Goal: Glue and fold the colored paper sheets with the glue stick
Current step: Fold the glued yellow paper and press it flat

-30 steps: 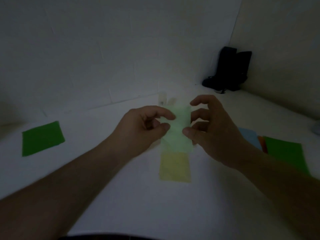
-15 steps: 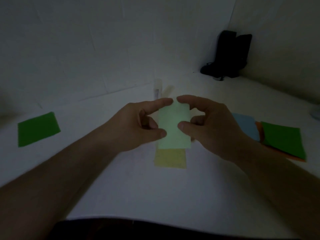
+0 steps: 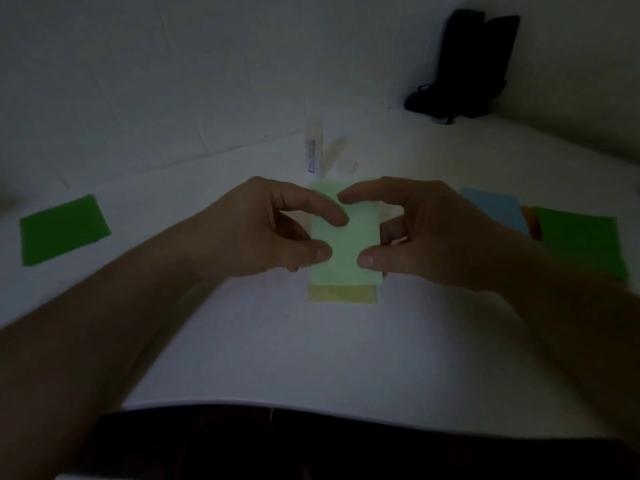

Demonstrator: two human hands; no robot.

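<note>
Centrally, pale green sheet [image 3: 346, 237]: lying lengthwise away, overlapping yellow sheet [image 3: 341, 294].
Left hand [image 3: 273, 230]: pinching left edge.
Right hand [image 3: 422, 230]: pinching right edge.
Glue stick [image 3: 312, 152]: standing just beyond.

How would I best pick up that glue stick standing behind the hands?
Probably grip the glue stick around its middle, coming from the front right. It stands upright, so its round sides are free; its cap appears to lie beside it, so avoid the top.

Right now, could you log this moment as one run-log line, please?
left hand + right hand: pinch light green sheet | glue stick: upright, idle
</note>
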